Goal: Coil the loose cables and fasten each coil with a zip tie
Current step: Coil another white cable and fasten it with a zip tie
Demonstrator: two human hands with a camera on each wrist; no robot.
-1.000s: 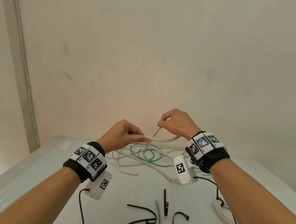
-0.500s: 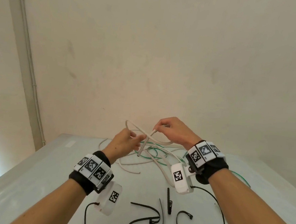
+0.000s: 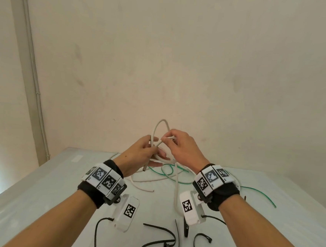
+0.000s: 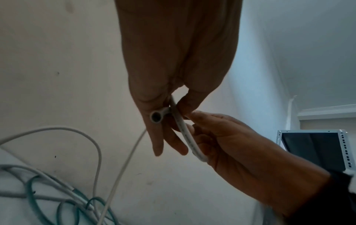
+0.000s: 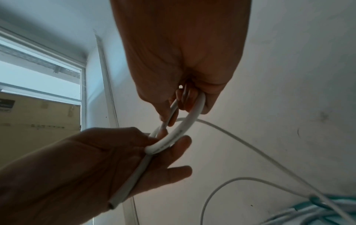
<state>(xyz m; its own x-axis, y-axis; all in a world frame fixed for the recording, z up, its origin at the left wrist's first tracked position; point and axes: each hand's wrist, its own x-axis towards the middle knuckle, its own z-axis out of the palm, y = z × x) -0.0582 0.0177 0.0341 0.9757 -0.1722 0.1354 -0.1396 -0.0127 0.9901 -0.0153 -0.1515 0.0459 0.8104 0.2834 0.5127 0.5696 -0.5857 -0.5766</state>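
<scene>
white cable (image 3: 159, 129) loops between both hands (image 3: 162, 148), pinched above table (image 3: 38, 188)

plain room | bare wall (image 3: 181, 66) | white table (image 3: 37, 191) | window (image 5: 38, 73)

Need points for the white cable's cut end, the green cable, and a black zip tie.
white cable (image 4: 155, 117), left wrist view: its open cut end, beside the fingers.
green cable (image 3: 257, 191), head view: the loose stretch lying on the table, right side.
zip tie (image 3: 162, 229), head view: the curved strap, near edge.
</scene>
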